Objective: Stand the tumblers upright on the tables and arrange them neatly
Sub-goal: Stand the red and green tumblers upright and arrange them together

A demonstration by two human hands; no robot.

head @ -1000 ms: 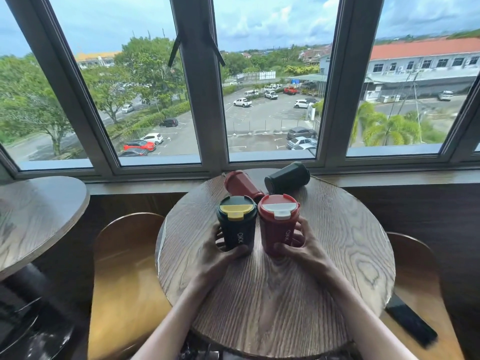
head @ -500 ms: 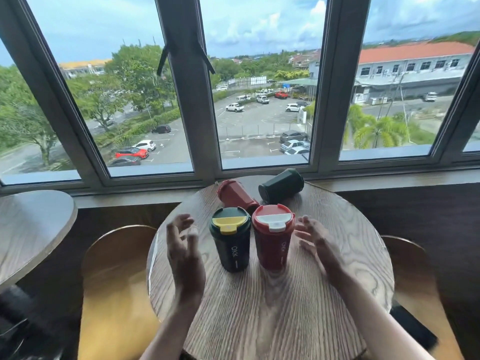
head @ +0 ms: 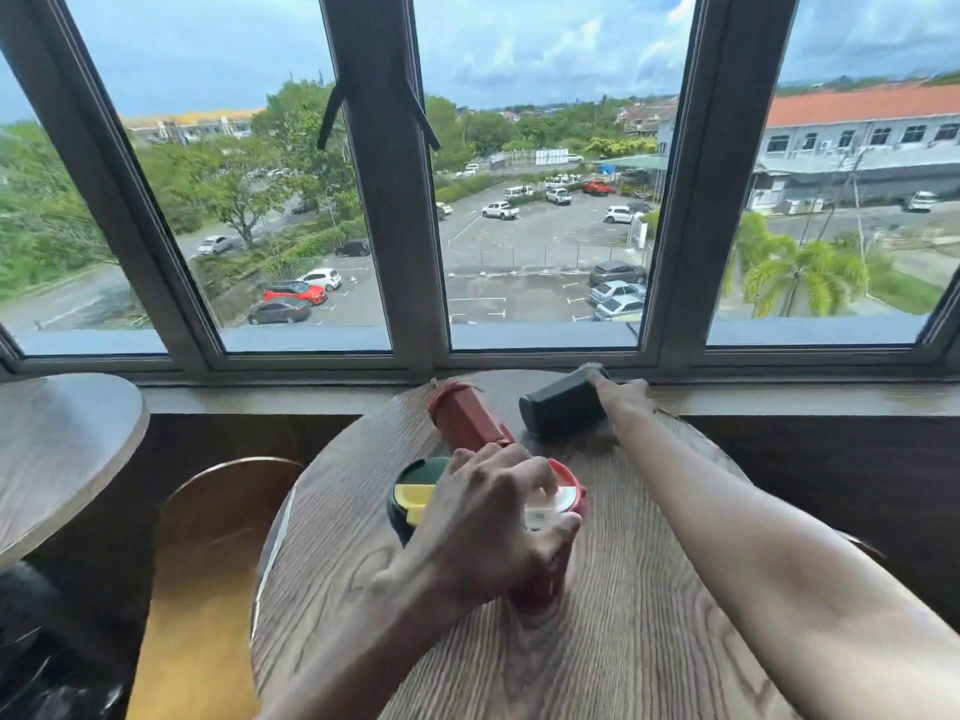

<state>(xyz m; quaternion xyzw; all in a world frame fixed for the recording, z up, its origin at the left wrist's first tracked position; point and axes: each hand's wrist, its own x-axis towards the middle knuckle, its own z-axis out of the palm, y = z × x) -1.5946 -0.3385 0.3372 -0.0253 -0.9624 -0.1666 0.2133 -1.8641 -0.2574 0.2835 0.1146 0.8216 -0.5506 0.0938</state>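
Note:
On the round wooden table (head: 597,646) two tumblers stand upright side by side: a dark one with a yellow lid (head: 413,500) and a red one with a white lid (head: 540,589). Behind them a red tumbler (head: 465,420) and a dark green tumbler (head: 558,410) lie on their sides near the window. My left hand (head: 483,527) hovers over the upright pair with bent, spread fingers, its fingertips close to the lying red tumbler. My right hand (head: 623,402) is stretched to the far end of the dark green tumbler, with fingers touching it.
A window sill (head: 779,398) runs right behind the table's far edge. A second round table (head: 57,449) stands at the left. A wooden chair (head: 208,563) sits between the two tables, and another chair edge shows at the right.
Both hands have left the sides of the upright tumblers and reached forward. The left is now over the upright pair, and the right is at the lying dark green tumbler.

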